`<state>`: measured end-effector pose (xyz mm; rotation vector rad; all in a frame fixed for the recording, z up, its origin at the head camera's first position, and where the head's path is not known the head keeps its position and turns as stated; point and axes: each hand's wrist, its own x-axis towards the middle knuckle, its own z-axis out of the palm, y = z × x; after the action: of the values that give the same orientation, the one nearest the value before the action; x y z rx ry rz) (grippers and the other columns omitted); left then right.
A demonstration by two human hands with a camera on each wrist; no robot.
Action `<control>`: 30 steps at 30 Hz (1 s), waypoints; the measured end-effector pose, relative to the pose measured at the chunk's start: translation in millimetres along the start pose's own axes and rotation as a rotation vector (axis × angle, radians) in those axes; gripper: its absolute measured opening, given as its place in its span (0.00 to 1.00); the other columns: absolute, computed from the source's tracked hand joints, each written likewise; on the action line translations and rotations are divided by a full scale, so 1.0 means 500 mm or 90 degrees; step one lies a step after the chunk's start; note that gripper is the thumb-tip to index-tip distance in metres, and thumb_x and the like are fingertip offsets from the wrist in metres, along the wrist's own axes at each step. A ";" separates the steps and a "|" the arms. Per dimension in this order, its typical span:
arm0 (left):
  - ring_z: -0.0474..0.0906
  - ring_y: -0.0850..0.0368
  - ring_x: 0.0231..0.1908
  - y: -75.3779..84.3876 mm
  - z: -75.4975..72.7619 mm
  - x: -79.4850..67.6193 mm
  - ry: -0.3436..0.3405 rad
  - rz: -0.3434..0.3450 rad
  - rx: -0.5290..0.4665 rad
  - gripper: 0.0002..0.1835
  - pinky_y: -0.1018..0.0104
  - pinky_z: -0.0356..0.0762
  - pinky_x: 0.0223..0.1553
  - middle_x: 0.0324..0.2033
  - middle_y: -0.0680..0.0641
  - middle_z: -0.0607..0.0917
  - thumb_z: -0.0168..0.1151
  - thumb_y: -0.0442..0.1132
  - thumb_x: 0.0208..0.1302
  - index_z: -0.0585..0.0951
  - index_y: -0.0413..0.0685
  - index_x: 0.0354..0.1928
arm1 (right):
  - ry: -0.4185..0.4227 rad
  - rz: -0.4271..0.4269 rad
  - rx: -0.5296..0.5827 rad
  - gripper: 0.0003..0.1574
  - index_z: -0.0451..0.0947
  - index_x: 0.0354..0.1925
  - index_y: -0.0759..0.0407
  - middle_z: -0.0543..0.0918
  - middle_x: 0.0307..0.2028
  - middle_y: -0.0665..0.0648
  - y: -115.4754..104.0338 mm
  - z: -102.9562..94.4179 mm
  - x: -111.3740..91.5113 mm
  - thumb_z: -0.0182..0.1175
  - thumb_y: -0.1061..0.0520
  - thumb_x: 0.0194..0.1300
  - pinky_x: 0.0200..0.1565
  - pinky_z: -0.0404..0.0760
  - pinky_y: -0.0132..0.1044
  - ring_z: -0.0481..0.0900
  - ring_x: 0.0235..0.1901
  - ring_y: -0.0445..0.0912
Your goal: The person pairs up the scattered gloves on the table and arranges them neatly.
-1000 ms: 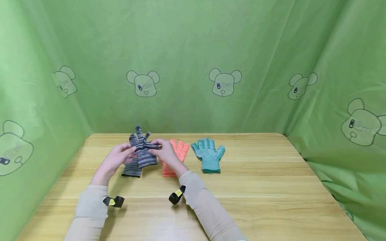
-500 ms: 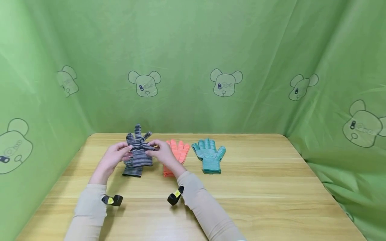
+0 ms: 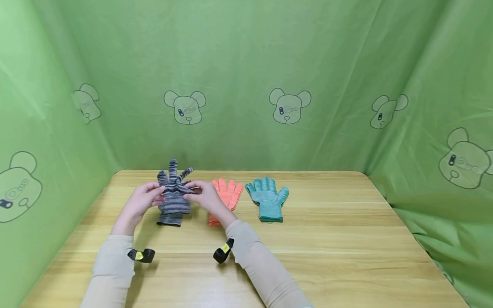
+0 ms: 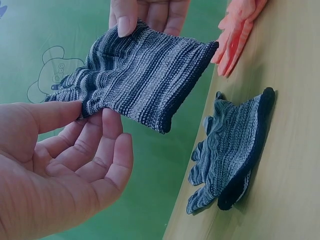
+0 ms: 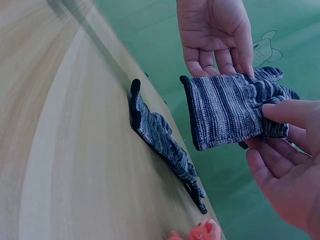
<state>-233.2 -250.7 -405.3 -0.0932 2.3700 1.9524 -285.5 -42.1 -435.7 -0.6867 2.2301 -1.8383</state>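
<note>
A striped black-and-grey knit glove (image 3: 176,201) is held up by both hands, its fingers pointing to the far side. My left hand (image 3: 144,199) pinches its left edge between thumb and fingers. On the opposite edge my right hand (image 3: 206,196) pinches it near the thumb part. Beneath it a second striped glove (image 4: 227,150) lies on the table, mostly covered in the head view. The wrist views show a gap between the two gloves. Orange gloves (image 3: 230,194) lie just right of the striped ones, partly behind my right wrist.
Teal gloves (image 3: 268,199) lie flat farther right on the wooden table (image 3: 331,248). A green cloth (image 3: 239,128) printed with mouse heads hangs behind the table and along both sides.
Both hands have shifted slightly left with the striped glove, bringing it more squarely over the lower one. The orange and teal gloves have stayed in place.
</note>
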 end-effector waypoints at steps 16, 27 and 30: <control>0.79 0.67 0.29 -0.008 -0.013 0.000 0.002 -0.004 -0.029 0.06 0.73 0.83 0.39 0.27 0.58 0.77 0.52 0.37 0.72 0.72 0.39 0.39 | -0.009 -0.004 0.029 0.19 0.80 0.51 0.67 0.82 0.54 0.66 -0.007 0.001 -0.006 0.66 0.66 0.60 0.51 0.83 0.31 0.82 0.53 0.55; 0.77 0.67 0.26 -0.017 -0.024 0.004 -0.002 -0.024 -0.044 0.06 0.74 0.82 0.35 0.25 0.58 0.76 0.52 0.37 0.72 0.72 0.46 0.34 | -0.036 -0.010 0.030 0.20 0.76 0.53 0.75 0.78 0.57 0.72 -0.059 -0.008 -0.032 0.61 0.69 0.62 0.62 0.76 0.45 0.77 0.58 0.61; 0.78 0.67 0.27 -0.018 -0.025 0.005 0.002 -0.033 -0.042 0.05 0.74 0.82 0.35 0.25 0.58 0.77 0.53 0.37 0.72 0.72 0.46 0.35 | -0.038 -0.012 0.026 0.20 0.76 0.53 0.75 0.78 0.56 0.72 -0.053 -0.008 -0.029 0.61 0.69 0.62 0.62 0.76 0.46 0.77 0.58 0.61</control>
<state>-235.1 -264.7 -412.0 -0.1603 2.2818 2.0088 -268.1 -35.9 -411.4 -0.7473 2.1503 -1.8418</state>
